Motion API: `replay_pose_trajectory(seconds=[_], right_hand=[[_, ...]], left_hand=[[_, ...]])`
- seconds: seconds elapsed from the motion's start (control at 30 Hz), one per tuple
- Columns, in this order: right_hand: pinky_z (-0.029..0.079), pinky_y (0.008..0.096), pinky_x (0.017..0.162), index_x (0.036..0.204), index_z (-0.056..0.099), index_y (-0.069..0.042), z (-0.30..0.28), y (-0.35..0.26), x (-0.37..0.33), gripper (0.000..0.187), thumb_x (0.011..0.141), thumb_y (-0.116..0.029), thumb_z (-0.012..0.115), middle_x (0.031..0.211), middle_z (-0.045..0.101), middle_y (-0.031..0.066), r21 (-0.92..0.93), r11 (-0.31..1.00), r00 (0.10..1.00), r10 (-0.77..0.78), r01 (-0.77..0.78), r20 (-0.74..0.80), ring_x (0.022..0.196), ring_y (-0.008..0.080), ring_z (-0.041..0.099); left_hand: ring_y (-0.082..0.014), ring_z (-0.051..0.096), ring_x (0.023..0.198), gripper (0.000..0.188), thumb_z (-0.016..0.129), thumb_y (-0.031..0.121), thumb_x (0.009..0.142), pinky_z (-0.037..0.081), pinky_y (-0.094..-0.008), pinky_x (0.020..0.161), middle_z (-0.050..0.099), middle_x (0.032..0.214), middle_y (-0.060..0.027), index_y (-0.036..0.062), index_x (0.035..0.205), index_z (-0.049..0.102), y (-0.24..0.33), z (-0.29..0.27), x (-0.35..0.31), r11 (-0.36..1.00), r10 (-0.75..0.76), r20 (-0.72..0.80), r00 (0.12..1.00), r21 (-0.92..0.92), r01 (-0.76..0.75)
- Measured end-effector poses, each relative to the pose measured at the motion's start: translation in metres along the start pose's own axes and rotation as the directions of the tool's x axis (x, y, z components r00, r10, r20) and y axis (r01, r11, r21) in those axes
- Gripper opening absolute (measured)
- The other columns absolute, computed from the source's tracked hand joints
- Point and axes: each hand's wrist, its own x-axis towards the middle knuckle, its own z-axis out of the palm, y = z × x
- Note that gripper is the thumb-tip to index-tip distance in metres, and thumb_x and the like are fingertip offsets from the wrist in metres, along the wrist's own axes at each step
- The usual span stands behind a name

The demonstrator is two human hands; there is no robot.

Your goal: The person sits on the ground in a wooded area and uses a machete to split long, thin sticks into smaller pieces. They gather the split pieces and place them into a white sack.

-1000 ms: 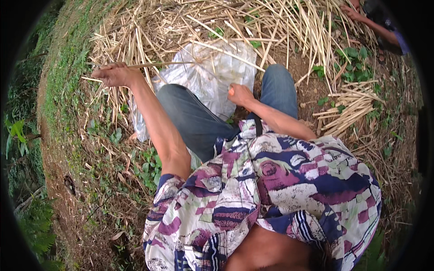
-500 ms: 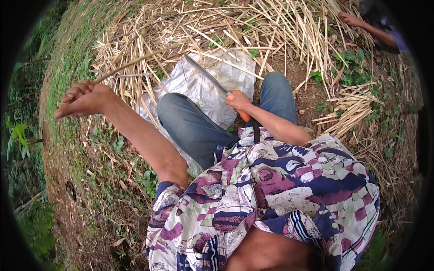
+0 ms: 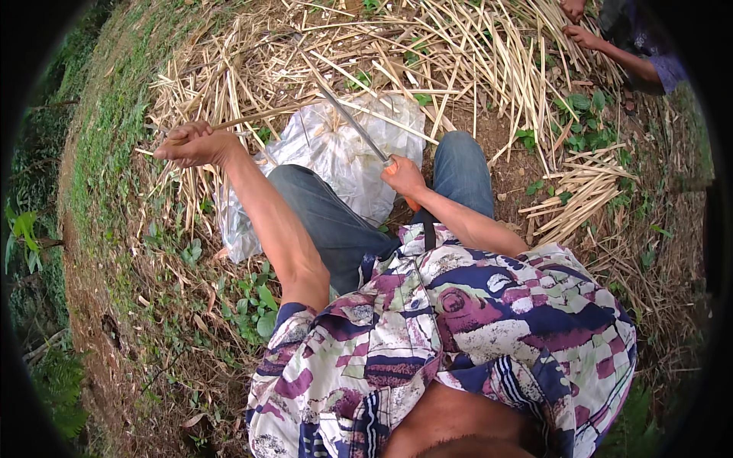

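Outdoors on a grassy bank (image 3: 114,153) strewn with cut, dry split cane (image 3: 473,53). At far left, left hand (image 3: 195,145) raised and clamped around a thin cane stalk (image 3: 259,116), stalk running rightward over a clear plastic sheet (image 3: 336,153) spread across denim-clad knees (image 3: 328,221). At centre, right hand (image 3: 403,175) closed tight on the orange handle of a long knife (image 3: 355,126), blade angled up and left, tip close under the stalk, contact not certain. Judged: mid-stroke in paring or splitting the stalk; next, probably blade set against the stalk and drawn along it, well clear of the left fingers. At right, bundled strips (image 3: 580,187); top right, another person's hands (image 3: 580,34) in the cane
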Motion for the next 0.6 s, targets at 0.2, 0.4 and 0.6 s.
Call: replay_pose_trajectory(seconds=[0.2, 0.4, 0.6], right_hand=[[0.047, 0.0419, 0.070, 0.089, 0.058, 0.003, 0.005, -0.012, 0.013, 0.034, 0.067, -0.023, 0.061, 0.080, 0.062, 0.0244, -0.120, 0.993, 0.999, -0.009, 0.003, -0.045, 0.080, 0.0371, 0.062], [0.050, 0.0406, 0.065, 0.088, 0.060, 0.003, -0.005, -0.022, 0.060, 0.029, 0.066, -0.015, 0.058, 0.079, 0.064, 0.0232, -0.368, 0.929, 0.972, 0.114, -0.031, 0.207, 0.074, 0.0358, 0.064], [0.048, 0.0375, 0.049, 0.081, 0.060, 0.001, -0.054, -0.092, 0.068, 0.020, 0.064, -0.008, 0.053, 0.063, 0.061, 0.0183, -0.618, 0.775, 0.802, 0.282, 0.133, 0.526, 0.054, 0.0281, 0.061]], left_hand=[[-0.0053, 0.024, 0.037, 0.060, 0.031, 0.069, 0.085, 0.019, -0.0193, 0.033, 0.026, 0.045, 0.0036, 0.0140, 0.061, 0.032, -0.003, -0.007, 0.011, 1.000, 0.009, -0.039, 0.999, -0.014, -0.009], [-0.0051, 0.024, 0.036, 0.061, 0.029, 0.070, 0.084, 0.020, -0.0189, 0.032, 0.026, 0.045, 0.0049, 0.0143, 0.060, 0.032, 0.017, -0.008, 0.016, 0.996, 0.091, -0.037, 0.995, -0.020, -0.091], [-0.0052, 0.025, 0.036, 0.060, 0.030, 0.071, 0.083, 0.021, -0.0195, 0.032, 0.026, 0.045, 0.0047, 0.0155, 0.059, 0.031, 0.012, -0.016, 0.028, 0.998, 0.045, -0.040, 0.998, -0.053, -0.047]])
